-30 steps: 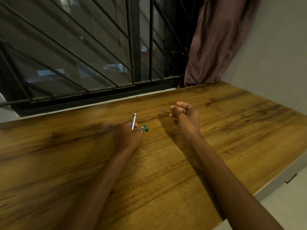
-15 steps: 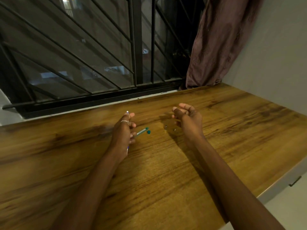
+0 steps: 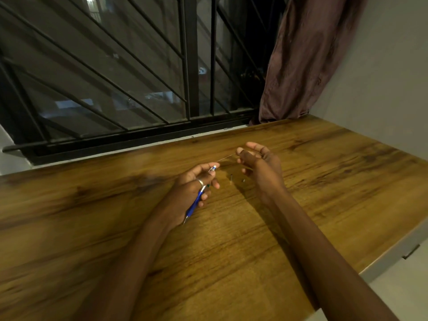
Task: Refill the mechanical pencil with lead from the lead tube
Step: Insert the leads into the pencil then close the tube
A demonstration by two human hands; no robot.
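My left hand grips a blue mechanical pencil, its tip pointing back toward me and its open top end near my fingertips. My right hand pinches a thin lead stick between thumb and forefinger. The lead runs from those fingers down-left to the pencil's top end. Only a teal speck of the lead tube shows behind my left fingers. Two small dark parts lie on the wooden table between my hands.
A black barred window runs along the table's far edge. A dark red curtain hangs at the back right beside a grey wall. The table's front-right edge drops off.
My left hand has turned the pencil so its top end faces my right hand. My right hand has lifted a little and now holds a lead stick out to the pencil.
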